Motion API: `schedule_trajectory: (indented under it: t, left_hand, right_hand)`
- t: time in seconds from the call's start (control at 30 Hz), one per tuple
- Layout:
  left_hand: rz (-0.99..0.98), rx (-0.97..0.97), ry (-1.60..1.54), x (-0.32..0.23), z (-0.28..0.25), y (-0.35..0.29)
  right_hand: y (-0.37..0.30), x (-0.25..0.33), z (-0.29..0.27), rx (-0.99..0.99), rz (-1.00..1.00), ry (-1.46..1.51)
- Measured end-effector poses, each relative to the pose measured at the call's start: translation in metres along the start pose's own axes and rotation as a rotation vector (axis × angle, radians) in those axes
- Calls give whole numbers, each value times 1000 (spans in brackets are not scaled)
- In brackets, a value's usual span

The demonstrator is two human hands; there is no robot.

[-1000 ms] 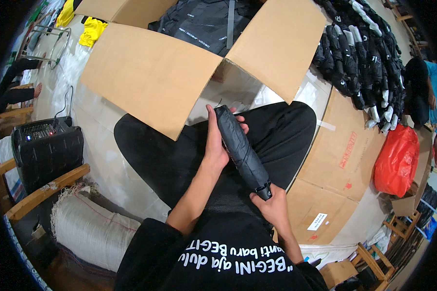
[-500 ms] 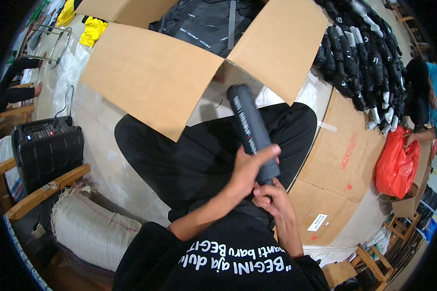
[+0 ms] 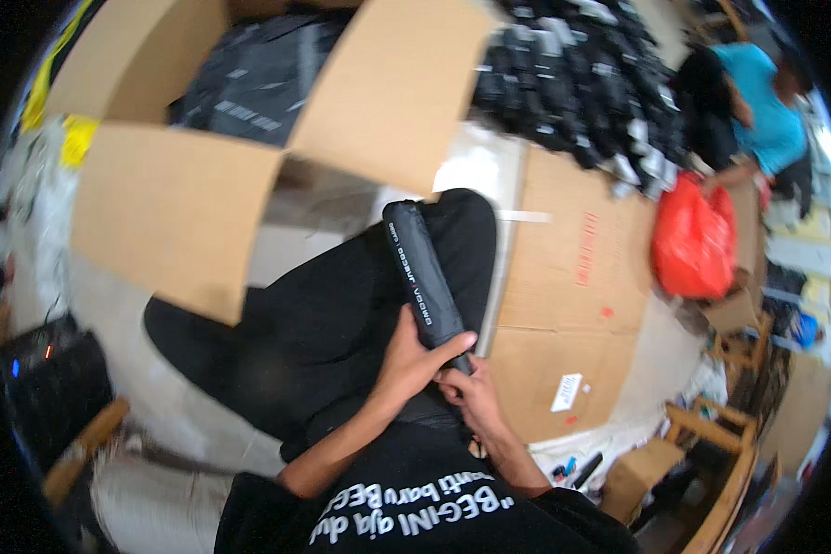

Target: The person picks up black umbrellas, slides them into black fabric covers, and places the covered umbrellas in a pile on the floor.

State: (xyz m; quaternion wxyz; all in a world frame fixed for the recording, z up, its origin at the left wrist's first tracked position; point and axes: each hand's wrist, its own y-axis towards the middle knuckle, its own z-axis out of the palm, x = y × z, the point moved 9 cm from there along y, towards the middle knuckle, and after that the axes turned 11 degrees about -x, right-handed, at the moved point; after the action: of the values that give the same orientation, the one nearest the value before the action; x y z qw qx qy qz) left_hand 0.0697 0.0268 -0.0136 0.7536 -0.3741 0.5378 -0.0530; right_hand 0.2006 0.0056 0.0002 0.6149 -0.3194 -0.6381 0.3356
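A black folded umbrella point(image 3: 422, 263) in a sleeve with white lettering lies slanted over my lap, its far end pointing away and a little left. My left hand point(image 3: 410, 358) is wrapped round its lower part, the thumb across the top. At the near end, the fingers of my right hand point(image 3: 474, 391) close on the umbrella's narrow end, partly hiding it. Beyond my legs stands an open cardboard box point(image 3: 180, 198) with its flaps spread, holding dark plastic-wrapped goods point(image 3: 249, 83).
Many black umbrellas point(image 3: 572, 88) are heaped at the far right. Flattened cardboard point(image 3: 572, 277) covers the floor to my right. A person in a blue shirt point(image 3: 768, 106) reaches to a red plastic bag point(image 3: 694, 238). A black speaker point(image 3: 54, 388) and a white sack point(image 3: 157, 503) stand left.
My view has swung to the right, so the box sits farther left and the person shows more fully. Both hands keep hold of the umbrella, whose lettering has turned.
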Motion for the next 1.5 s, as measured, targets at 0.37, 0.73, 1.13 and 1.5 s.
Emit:
schedule_trajectory:
  t: [0.37,0.73,1.13,1.5]
  left_hand:
    - [78,225,81,-4,14,6]
    - [180,177,119,-57,-20,-2]
    - [1203,-521,743,-333,-189,9]
    - [1403,-861,786,-261,-214,116]
  right_hand:
    - [131,72,-241,-778,-576,150]
    - [130,35,-129,-517,-604,-288]
    - [0,305,108,-153,-1356,-243]
    - [138,301,417,311,-1539,-1544]
